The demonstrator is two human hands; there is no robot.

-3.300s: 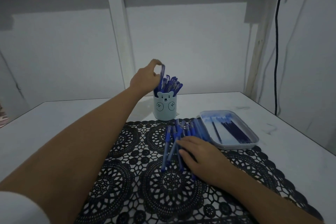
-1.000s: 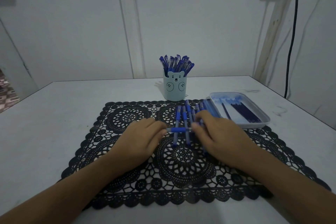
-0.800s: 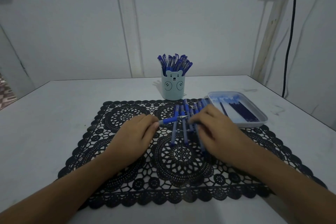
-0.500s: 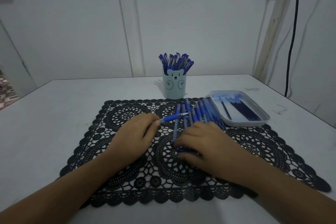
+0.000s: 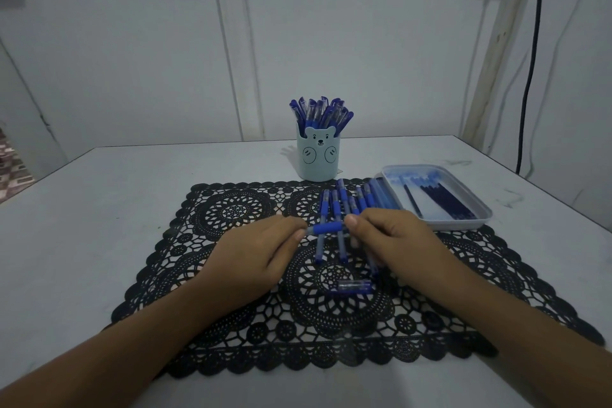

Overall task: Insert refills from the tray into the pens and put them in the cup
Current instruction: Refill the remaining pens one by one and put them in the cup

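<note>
A person's left hand (image 5: 261, 257) and right hand (image 5: 389, 238) hold a single blue pen (image 5: 326, 228) between them just above a black lace mat (image 5: 231, 209) on a white counter (image 5: 99, 195). The fingertips of each hand are pinched closed on one end of the pen, the other fingers loosely curled, and neither hand holds anything else that can be seen.

The pen lies level, its long axis running left to right across the view, at right angles to the row of loose pens (image 5: 344, 205) on the mat beneath it, which point away from the person toward the bear-faced cup (image 5: 318, 159). Which end carries the tip cannot be told, since both are covered by fingers. A pen cap (image 5: 354, 286) lies on the mat nearer the person, also crosswise.

The cup, already crowded with finished pens, stands just beyond the mat. The tray (image 5: 477, 205) of dark refills (image 5: 443, 202) sits to the right, its near corner touching the mat and the row of pens.

The likely trouble is small parts. If the pen comes apart with a jerk, a piece could drop among the pens below or roll off the mat, and the open lace could snag a thin refill. The loose cap lies close to the right forearm and could be swept away by a careless reach toward the tray. A crowded cup may also resist one more pen, or tip if the pen is pushed in hard.
</note>
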